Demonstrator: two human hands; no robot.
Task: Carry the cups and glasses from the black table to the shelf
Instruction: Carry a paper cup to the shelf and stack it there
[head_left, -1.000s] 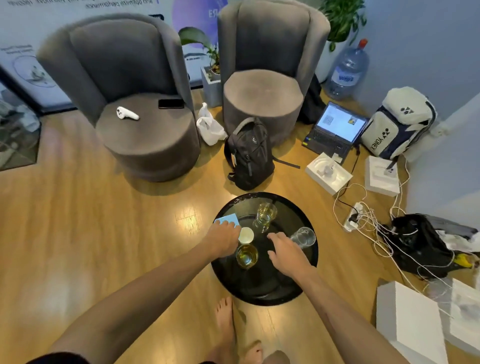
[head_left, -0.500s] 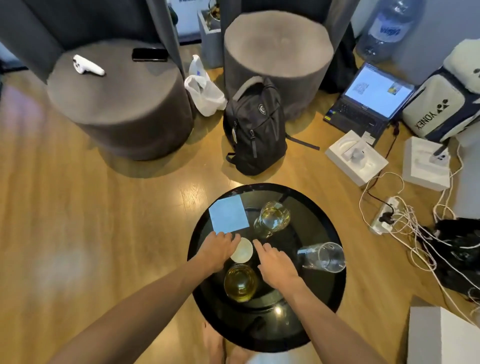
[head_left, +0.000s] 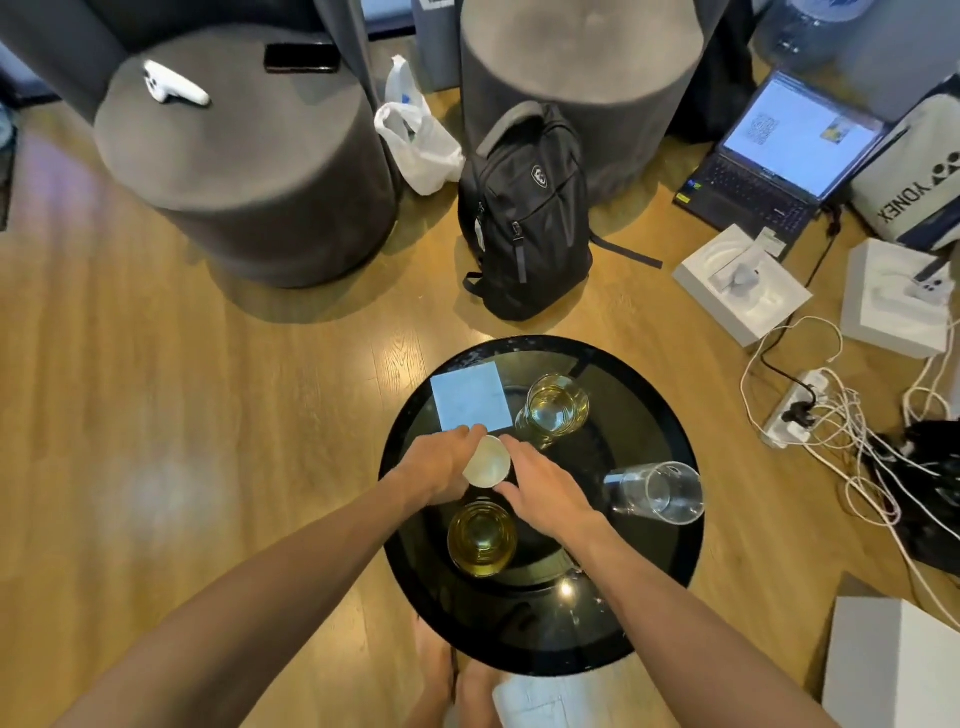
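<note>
A round black table (head_left: 644, 566) stands on the wood floor below me. A small white cup (head_left: 487, 462) sits near its middle, and both hands close around it: my left hand (head_left: 441, 465) on its left side, my right hand (head_left: 540, 486) on its right. A glass of yellow liquid (head_left: 482, 538) stands just in front of the cup, between my wrists. Another glass with yellow liquid (head_left: 556, 408) stands behind, to the right. An empty clear glass (head_left: 657, 491) is at the table's right edge. The shelf is not in view.
A light blue paper square (head_left: 470, 395) lies on the table's far left. A black backpack (head_left: 524, 218) leans beyond the table, between two grey chairs (head_left: 249, 171). A laptop (head_left: 779, 150), white boxes (head_left: 740, 283) and a power strip with cables (head_left: 795, 405) crowd the floor on the right.
The view has dropped closer to the table. Both hands have drawn together from apart and now clasp the white cup from either side.
</note>
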